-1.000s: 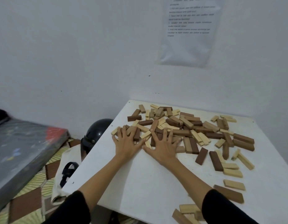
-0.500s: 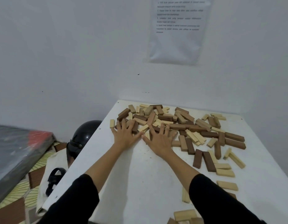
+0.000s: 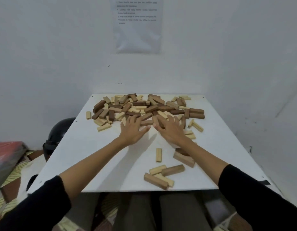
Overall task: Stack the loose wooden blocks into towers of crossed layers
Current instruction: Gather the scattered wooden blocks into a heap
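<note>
Printed sheet (image 3: 137, 25) on the wall, well beyond and above the left hand (image 3: 132, 130) and right hand (image 3: 171, 130): several lines of small black type, blurred, no word legible. No lettering, label or number legible on anything else.

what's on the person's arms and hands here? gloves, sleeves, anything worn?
No gloves: the left hand and right hand are bare, with no rings, watch or bands visible. Both arms wear black long sleeves pushed up toward the elbows, leaving the forearms uncovered. No markings show on the fabric.
</note>
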Available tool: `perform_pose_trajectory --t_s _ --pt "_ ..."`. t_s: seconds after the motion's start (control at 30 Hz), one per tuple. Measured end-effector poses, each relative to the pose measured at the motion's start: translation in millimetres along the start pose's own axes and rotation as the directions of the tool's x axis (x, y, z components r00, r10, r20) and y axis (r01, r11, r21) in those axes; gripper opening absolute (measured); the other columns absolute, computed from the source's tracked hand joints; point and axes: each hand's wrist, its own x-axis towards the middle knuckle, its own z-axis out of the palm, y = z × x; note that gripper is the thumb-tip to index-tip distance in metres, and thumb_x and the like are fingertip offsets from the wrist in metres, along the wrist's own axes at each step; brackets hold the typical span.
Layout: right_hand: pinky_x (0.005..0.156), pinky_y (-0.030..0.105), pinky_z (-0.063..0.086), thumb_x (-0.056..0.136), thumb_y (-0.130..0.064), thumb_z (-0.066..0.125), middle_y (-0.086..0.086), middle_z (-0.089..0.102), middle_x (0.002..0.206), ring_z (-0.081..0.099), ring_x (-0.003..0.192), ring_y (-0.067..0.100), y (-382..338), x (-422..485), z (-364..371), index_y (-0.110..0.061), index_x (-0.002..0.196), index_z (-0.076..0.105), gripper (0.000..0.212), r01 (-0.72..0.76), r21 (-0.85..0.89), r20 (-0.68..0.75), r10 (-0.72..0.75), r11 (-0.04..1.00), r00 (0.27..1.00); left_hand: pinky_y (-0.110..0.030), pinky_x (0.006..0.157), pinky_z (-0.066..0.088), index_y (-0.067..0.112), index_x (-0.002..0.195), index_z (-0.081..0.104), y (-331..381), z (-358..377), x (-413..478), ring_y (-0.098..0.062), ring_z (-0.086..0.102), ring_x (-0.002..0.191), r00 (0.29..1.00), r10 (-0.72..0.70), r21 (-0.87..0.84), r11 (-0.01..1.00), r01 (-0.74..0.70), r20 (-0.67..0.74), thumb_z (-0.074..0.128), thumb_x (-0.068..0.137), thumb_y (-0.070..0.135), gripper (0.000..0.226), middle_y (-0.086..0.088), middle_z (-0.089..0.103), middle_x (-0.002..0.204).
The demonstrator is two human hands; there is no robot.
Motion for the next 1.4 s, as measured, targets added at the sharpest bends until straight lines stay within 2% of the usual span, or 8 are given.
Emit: perform_pose_trajectory --t_s 0.17,0.43,0.57,0.7,0.87,1.1,1.3,1.4 --pt "0.112 0.060 -0.003 0.095 -0.058 0.027 0.007 0.011 0.157 -0.009 0.145 0.031 20.8 -46.0 -8.1 -0.038 0.145 0.025 0.054 0.006 0.029 -0.036 -0.004 1.000 0.999 -0.053 0.112 0.015 0.024 0.142 0.033 33.5 11.5 -45.1 -0.023 0.018 0.141 0.997 0.054 -0.046 0.998 -0.052 0.055 0.033 0.096 0.049 0.052 -0.004 0.025 0.151" --pt "0.111 0.058 -0.002 0.095 -0.058 0.024 0.003 0.003 0.159 -0.006 0.145 0.033 41.6 -100.2 8.1 -0.042 0.146 0.020 0.054 -0.030 -0.062 0.036 0.032 0.998 0.999 -0.048 0.115 0.003 0.026 0.147 0.020 76.9 58.0 -124.0 -0.019 0.003 0.145 0.997 0.051 0.101 0.993 -0.056 0.051 0.014 0.101 0.040 0.049 0.003 0.012 0.157" --pt "0.113 0.054 0.005 0.097 -0.053 0.026 0.005 0.010 0.158 0.000 0.144 0.031 44.4 -98.1 20.0 -0.040 0.146 0.023 0.051 -0.063 -0.006 0.020 0.063 0.998 0.998 -0.046 0.112 0.015 0.019 0.142 0.033 73.7 67.0 -101.4 -0.020 0.017 0.142 0.999 0.021 0.133 0.991 -0.015 -0.043 0.018 0.100 0.036 0.047 -0.001 0.023 0.154" --pt "0.114 0.049 0.010 0.098 -0.046 0.030 0.007 0.016 0.156 0.006 0.144 0.031 50.1 -79.9 22.7 -0.036 0.142 0.034 0.046 -0.076 0.002 -0.067 0.076 0.997 0.995 -0.047 0.103 0.027 0.015 0.118 0.052 70.4 71.4 -74.0 -0.023 0.029 0.134 0.998 0.014 0.185 0.983 -0.002 -0.063 0.022 0.097 0.034 0.040 -0.006 0.030 0.149" --pt "0.107 0.042 0.022 0.096 -0.029 0.037 0.010 0.032 0.149 0.020 0.140 0.029 50.4 -56.5 33.0 -0.029 0.130 0.053 0.038 -0.093 -0.004 -0.286 0.087 0.996 0.954 -0.043 0.102 0.026 0.023 0.119 0.058 73.8 75.1 -48.8 -0.022 0.029 0.134 0.989 -0.015 0.139 0.990 0.035 -0.145 0.008 0.082 0.040 0.065 -0.005 0.037 0.145" --pt "0.109 0.060 0.008 0.093 -0.041 0.043 0.012 0.010 0.156 0.000 0.144 0.035 56.4 -1.0 28.5 -0.036 0.136 0.043 0.044 -0.159 0.037 -0.347 0.162 0.987 0.924 -0.060 0.108 0.015 0.017 0.119 0.058 63.2 77.1 15.3 -0.035 0.032 0.135 0.945 0.068 0.153 0.988 -0.019 -0.321 0.030 0.079 0.037 0.053 -0.015 0.043 0.141" --pt "0.112 0.058 0.004 0.095 -0.047 0.037 0.006 0.018 0.156 -0.002 0.145 0.032 60.0 44.5 24.8 -0.037 0.140 0.040 0.046 -0.195 0.018 -0.249 0.193 0.981 0.949 -0.057 0.112 -0.004 0.028 0.145 0.027 48.8 71.0 69.1 -0.030 -0.002 0.145 0.993 0.019 0.188 0.982 0.004 -0.120 -0.003 0.076 0.053 0.079 -0.009 0.013 0.157" --pt "0.112 0.055 0.009 0.096 -0.043 0.036 0.004 0.025 0.153 0.002 0.145 0.030 60.3 53.5 26.8 -0.035 0.138 0.043 0.043 -0.186 0.020 -0.264 0.184 0.982 0.947 -0.057 0.111 0.000 0.028 0.147 0.022 51.2 69.6 82.2 -0.032 0.002 0.144 0.998 -0.055 0.168 0.984 0.059 -0.030 0.013 0.093 0.051 0.059 -0.009 0.014 0.156"
